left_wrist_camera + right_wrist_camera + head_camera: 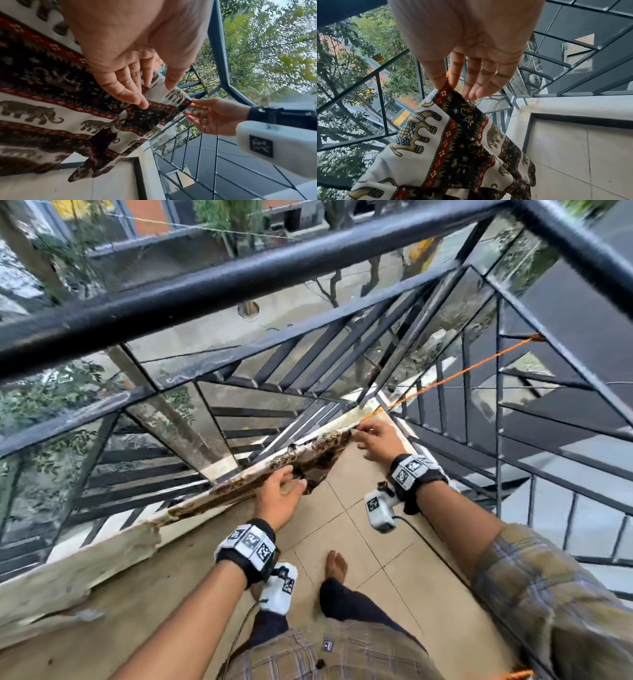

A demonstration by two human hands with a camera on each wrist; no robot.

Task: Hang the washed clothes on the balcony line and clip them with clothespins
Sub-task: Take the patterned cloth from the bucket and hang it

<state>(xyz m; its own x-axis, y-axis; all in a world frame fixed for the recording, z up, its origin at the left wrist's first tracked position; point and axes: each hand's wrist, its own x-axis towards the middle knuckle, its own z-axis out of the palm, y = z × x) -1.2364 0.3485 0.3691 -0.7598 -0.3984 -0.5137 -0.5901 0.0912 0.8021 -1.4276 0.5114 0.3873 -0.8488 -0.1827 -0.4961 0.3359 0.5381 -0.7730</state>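
An elephant-print cloth (325, 460) in white, red and black hangs folded over the orange line (455, 374) beside the railing. My left hand (284, 487) lies on its top edge with straight fingers. In the left wrist view those fingers (137, 100) touch the cloth (51, 112) and the thumb stands apart. My right hand (359, 436) is at the cloth's right end. The right wrist view shows its thumb and forefinger (445, 83) pinching the top corner of the cloth (453, 142), with the other fingers straight. No clothespin is in view.
A black metal railing (239, 278) runs close along the line and turns a corner on the right. A pale, blurred cloth-like shape (75, 577) stretches left of the printed cloth. A low white ledge (573, 106) edges the tiled floor (359, 542), where my bare foot (335, 563) stands.
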